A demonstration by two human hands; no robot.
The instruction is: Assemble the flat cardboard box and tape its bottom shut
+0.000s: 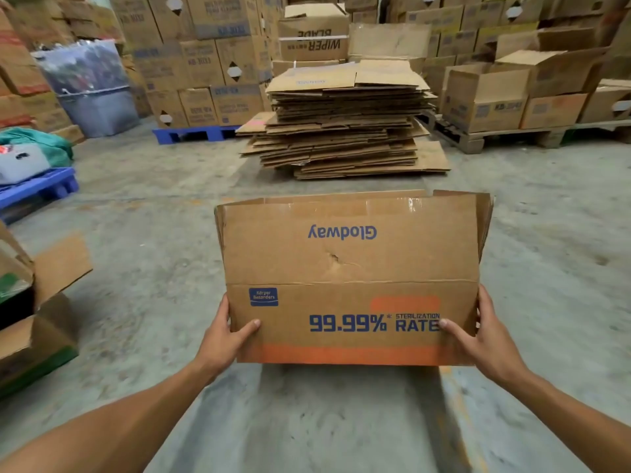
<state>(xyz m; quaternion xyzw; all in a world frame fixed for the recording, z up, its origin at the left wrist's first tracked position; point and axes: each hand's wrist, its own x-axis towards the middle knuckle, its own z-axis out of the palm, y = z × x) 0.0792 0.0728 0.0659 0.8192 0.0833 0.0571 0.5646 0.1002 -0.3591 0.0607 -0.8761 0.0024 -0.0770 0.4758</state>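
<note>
I hold a brown cardboard box [348, 264] in front of me above the concrete floor. It bears blue print "Glodway" and "99.99% sterilization rate" and an orange band along its near edge. Its flaps stand up at the far side, with old clear tape on them. My left hand [227, 331] grips the box's left edge, thumb on the printed face. My right hand [478, 331] grips the right edge the same way. The fingers of both hands are hidden behind the box. No tape roll shows.
A tall stack of flattened cardboard boxes [341, 131] lies on the floor ahead. Stacked cartons on blue pallets [191, 133] and wooden pallets [478, 139] line the back. An open box [34, 319] stands at my left. A wrapped bin [92, 87] is far left.
</note>
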